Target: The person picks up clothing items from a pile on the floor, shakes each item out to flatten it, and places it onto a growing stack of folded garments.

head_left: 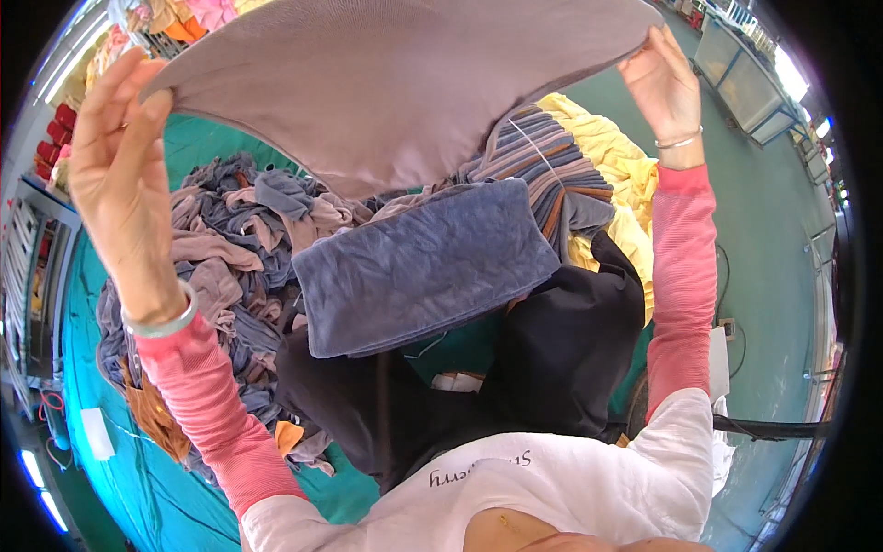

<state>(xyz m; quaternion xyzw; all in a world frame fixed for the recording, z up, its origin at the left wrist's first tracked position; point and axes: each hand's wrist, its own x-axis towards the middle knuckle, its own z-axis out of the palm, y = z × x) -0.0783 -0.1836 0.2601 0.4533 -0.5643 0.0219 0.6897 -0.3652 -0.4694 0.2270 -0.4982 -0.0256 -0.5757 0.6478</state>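
Left hand [129,166]: pinches taupe cloth [405,83]
Right hand [667,87]: pinches opposite end, apparently to spread it
Lap [570,350]: supports folded slate-blue cloth [428,267]

1. Pretty bright overall, and the mauve cloth [395,83] gets soft, even light with only gentle shading.
2. Lamps [33,469] beyond the green sheet's [138,488] left edge are totally blown out, same with a glare patch [789,75] way past its far right.
3. Black trousers [570,345] swallow most detail.
4. Fisheye bends stuff near the rim, corners go black, background's kinda mushy.
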